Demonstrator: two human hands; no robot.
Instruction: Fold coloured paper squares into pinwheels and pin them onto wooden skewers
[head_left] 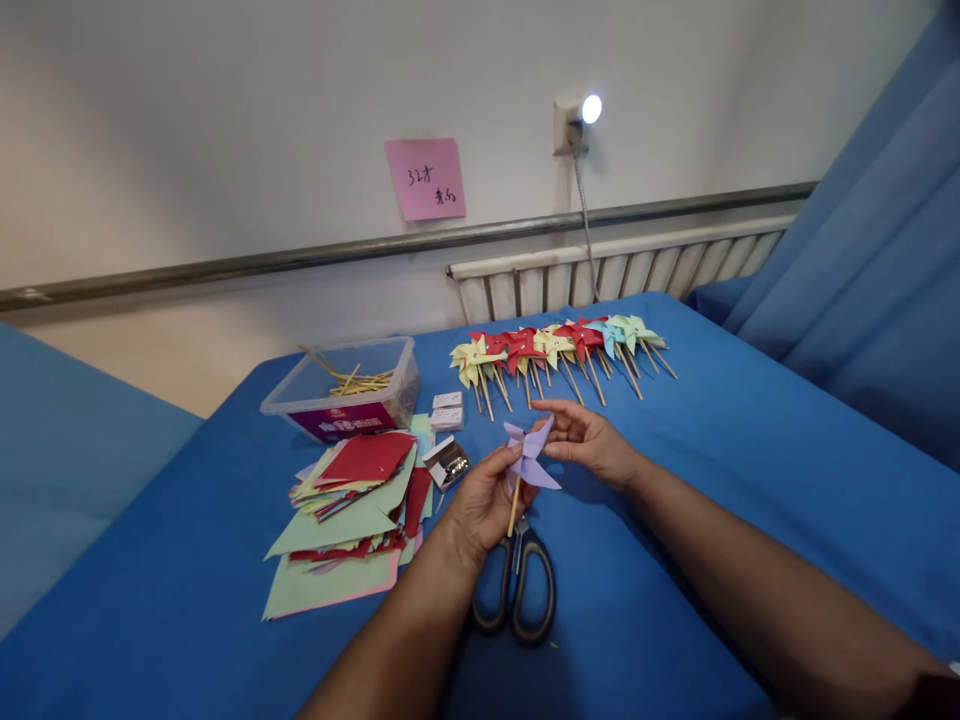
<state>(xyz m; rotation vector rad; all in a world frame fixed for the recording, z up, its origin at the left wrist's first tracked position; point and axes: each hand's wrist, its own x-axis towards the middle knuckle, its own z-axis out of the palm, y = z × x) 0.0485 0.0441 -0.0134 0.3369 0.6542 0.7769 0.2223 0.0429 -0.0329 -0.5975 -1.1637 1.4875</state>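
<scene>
A purple paper pinwheel (534, 470) on a short wooden stick (514, 507) is held upright over the table. My left hand (484, 505) is closed on it, thumb in front and fingers behind the blades. My right hand (596, 445) is at the pinwheel's right side, fingers apart and curved around the upper right blade; whether they touch it I cannot tell. Below my left hand lie scissors (551, 590) with dark handles, their blades mostly hidden. To the left, a small opened box (437, 467) holds shiny metal pins.
Finished pinwheels (520, 350) in several colours lie in a row at the back. A clear plastic tub (405, 385) holds wooden sticks. Stacked coloured paper (337, 525) and small white boxes (448, 418) sit at left on the blue-covered table (712, 420). A radiator (645, 270) stands behind.
</scene>
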